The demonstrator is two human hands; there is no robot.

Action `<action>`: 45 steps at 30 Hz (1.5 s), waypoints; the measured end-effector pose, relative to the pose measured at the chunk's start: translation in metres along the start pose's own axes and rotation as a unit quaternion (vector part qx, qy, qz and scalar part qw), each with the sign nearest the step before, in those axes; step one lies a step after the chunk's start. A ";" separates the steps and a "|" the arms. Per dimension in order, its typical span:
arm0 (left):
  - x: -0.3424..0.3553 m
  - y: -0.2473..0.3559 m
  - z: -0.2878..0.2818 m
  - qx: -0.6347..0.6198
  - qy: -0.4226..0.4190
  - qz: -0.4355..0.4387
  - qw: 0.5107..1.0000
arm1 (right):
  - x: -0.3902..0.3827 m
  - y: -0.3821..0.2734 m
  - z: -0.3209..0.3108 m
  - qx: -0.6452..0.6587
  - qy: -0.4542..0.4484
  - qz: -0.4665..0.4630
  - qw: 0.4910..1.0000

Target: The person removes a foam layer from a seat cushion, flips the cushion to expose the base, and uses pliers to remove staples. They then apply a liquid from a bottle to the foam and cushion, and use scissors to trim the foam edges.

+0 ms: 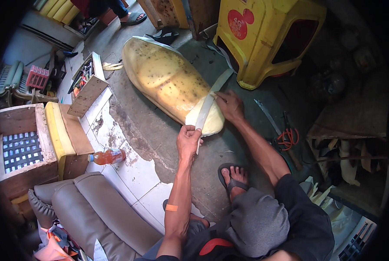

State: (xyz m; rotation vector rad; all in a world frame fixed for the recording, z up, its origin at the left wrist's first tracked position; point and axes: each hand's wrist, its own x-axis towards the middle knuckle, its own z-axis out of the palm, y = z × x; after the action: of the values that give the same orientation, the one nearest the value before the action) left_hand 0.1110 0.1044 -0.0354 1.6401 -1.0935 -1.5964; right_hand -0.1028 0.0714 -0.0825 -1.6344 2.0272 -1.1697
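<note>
- A long yellow foam cushion (168,80), stained with dark specks, lies on the concrete floor (159,130) in the upper middle of the frame, running from upper left to lower right.
- A pale strip (208,104) is laid across the cushion's lower right end; its upper part runs on past the cushion toward the yellow plastic stool (264,39) at the upper right.
- The left hand (189,140), at the centre of the frame, has its fingers clenched on the strip's lower end, just beside the cushion's edge.
- The right hand (229,105), right of centre, presses on the strip where it crosses the top of the cushion; its fingers lie curled on the strip, and whether they pinch it or only hold it down cannot be told.
- A foot in a dark sandal (234,176) rests on the floor below the hands.
- An orange-capped bottle (108,156) of amber liquid lies on its side on the white tiles at the left.
- A grey padded seat (90,209) fills the lower left; above it stands a wooden frame (25,143) with yellow foam along one side.
- A wooden tool tray (88,82) sits at the upper left.
- Orange-handled pliers (288,137) and a long blade (268,116) lie on the floor at the right.
</note>
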 end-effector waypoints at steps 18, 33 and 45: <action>-0.002 -0.009 -0.014 0.007 0.026 0.000 1.000 | -0.007 -0.043 -0.003 0.027 -0.204 -0.148 0.967; -0.002 -0.008 -0.007 -0.030 0.018 0.001 0.999 | -0.051 -0.030 -0.011 0.065 -0.078 -0.156 0.982; 0.000 -0.006 0.001 -0.028 0.008 0.009 1.000 | -0.039 -0.010 -0.015 0.048 -0.023 -0.054 0.997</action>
State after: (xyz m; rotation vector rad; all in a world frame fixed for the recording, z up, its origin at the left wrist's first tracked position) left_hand 0.1108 0.1074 -0.0404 1.5996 -1.0431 -1.5857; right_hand -0.0930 0.1130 -0.0762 -1.7267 1.8467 -1.2341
